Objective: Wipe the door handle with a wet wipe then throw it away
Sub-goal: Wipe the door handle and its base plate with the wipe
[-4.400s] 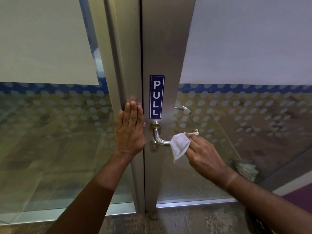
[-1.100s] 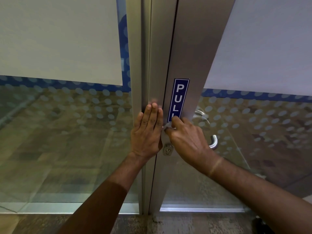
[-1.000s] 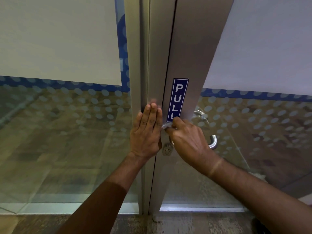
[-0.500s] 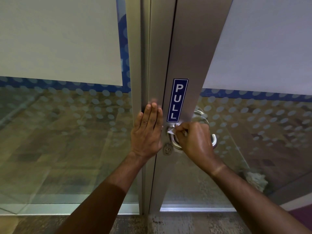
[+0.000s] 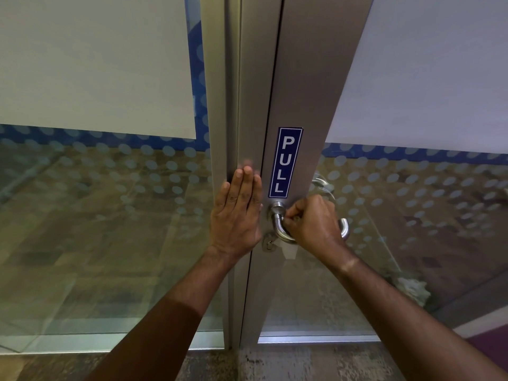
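A brushed-metal lever door handle (image 5: 277, 224) juts from the metal door frame, just under a blue PULL sticker (image 5: 284, 162). My right hand (image 5: 313, 222) is closed around the middle of the lever; only its curved neck and its far end (image 5: 345, 229) show. The white wet wipe is almost fully hidden inside that fist; a small pale corner (image 5: 290, 253) hangs below the handle. My left hand (image 5: 237, 213) lies flat, fingers together and pointing up, against the frame to the left of the handle.
A keyhole (image 5: 268, 244) sits below the handle's base. A second handle (image 5: 320, 182) shows through the dotted glass on the door's other side. Glass panels stand left and right. A purple floor strip (image 5: 492, 342) lies at the lower right.
My right hand has slid from the handle's base, near the sticker, outward along the lever, uncovering the base and neck. The wipe now shows less. My left hand has stayed put.
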The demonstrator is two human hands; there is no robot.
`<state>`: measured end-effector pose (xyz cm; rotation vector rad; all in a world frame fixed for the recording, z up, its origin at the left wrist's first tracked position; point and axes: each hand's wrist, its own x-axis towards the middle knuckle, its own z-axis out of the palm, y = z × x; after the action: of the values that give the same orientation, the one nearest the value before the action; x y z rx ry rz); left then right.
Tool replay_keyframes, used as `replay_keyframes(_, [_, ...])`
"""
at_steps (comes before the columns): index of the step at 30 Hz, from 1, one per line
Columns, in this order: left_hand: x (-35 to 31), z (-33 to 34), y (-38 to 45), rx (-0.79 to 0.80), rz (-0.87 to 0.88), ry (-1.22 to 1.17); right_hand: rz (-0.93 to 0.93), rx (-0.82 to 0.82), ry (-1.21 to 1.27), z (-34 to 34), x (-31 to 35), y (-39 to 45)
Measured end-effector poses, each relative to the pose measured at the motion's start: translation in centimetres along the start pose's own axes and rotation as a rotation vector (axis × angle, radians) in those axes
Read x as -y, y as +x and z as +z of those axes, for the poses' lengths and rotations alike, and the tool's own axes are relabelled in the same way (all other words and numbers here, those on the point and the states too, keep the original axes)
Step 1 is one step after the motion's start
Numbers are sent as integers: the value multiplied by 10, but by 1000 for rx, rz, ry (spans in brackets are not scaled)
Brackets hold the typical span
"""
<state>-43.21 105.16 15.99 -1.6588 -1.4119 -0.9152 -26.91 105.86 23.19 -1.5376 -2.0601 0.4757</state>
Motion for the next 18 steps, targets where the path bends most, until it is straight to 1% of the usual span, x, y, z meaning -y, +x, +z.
replay_keyframes(2, [0, 1, 1, -3, -7, 2, 12, 3, -4, 1, 0, 4])
replay_keyframes(5, [0, -1, 0, 0, -12, -9, 34, 53, -30, 1, 2, 9])
replay_keyframes(7, [-1, -3, 0, 4, -11, -8, 13, 71, -38, 0, 1, 7])
replay_keyframes(8, [-1, -3, 0, 5, -8, -11, -4, 53, -17, -2, -1, 5])
replay_keyframes(10, [-1, -4, 1, 0, 2, -10, -22, -47, 114, -9, -6, -6])
replay_keyframes(13, [0, -5, 4, 14, -13, -7, -55, -245, 362, -22, -9, -24])
replay_keyframes(15, [-1, -5, 2, 4, -14, -13, -129, -350, 391, -29, -8, -37])
replay_keyframes(16, [-1, -5, 2, -4, -13, -9, -156, -368, 387, -30, -7, -44])
replay_keyframes(18, [0, -4, 2, -12, -18, -13, -198, -352, 359, -27, -8, -56])
